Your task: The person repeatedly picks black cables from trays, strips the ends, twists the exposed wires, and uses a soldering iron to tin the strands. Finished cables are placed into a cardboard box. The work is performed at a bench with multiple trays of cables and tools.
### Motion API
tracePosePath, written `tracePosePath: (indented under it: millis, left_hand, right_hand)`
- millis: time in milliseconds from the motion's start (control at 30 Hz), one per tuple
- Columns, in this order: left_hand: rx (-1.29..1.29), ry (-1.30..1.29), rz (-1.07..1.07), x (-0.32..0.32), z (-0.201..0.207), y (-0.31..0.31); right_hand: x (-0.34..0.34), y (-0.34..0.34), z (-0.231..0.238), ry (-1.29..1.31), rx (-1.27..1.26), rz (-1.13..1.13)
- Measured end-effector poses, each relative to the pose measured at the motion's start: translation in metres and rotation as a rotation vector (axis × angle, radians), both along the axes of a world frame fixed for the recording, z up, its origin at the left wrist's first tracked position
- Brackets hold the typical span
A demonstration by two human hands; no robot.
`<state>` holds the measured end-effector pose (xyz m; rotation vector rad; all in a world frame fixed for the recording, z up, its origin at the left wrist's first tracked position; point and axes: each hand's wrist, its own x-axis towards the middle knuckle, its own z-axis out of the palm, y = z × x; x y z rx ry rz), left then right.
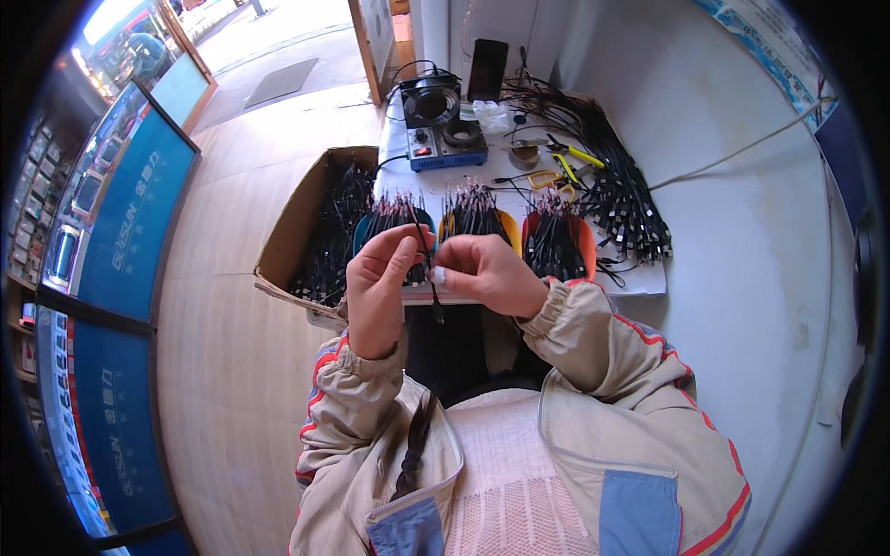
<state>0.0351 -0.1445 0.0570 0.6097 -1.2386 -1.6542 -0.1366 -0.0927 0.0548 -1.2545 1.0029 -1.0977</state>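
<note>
My left hand (378,287) and my right hand (489,275) are raised close together in front of the table's near edge. Between them is a short black cable (438,308), pinched in the left fingers, with its lower end hanging below the hands. The right thumb and fingertips are closed at the cable's side; what exactly they grip is too small to tell. Just beyond stand a teal bin (360,237), a yellow bin (511,228) and an orange-red bin (586,246), each filled with upright black cables with pinkish tips.
Left of the bins, a cardboard box (278,243) holds many black cables. Behind them are a small electric device (450,157) with a red switch, a fan (432,104), a dark phone (488,69) and yellow-handled pliers (584,156). Bundled cables (635,199) spread along the right, beside the wall.
</note>
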Motion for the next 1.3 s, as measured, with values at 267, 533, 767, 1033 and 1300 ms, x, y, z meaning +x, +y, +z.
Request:
tracePosePath:
  millis: [267, 533, 767, 1033, 1300]
  left_hand:
    - [0.011, 0.068, -0.059, -0.041, 0.002, 0.045]
    - [0.228, 0.092, -0.298, -0.053, 0.003, 0.064]
    - [0.308, 0.133, -0.349, -0.055, 0.001, 0.065]
    - [0.324, 0.279, -0.344, -0.055, -0.009, 0.066]
    - [-0.278, -0.122, 0.151, -0.056, -0.034, 0.077]
  right_hand:
    - [-0.036, 0.058, 0.01, -0.054, 0.025, -0.167]
    - [-0.061, 0.061, 0.025, -0.235, -0.032, -0.169]
    - [-0.054, 0.065, 0.014, -0.319, -0.035, -0.231]
    - [-0.029, 0.062, -0.008, -0.58, -0.115, -0.305]
    - [-0.024, 0.058, -0.028, -0.866, 0.35, -0.175]
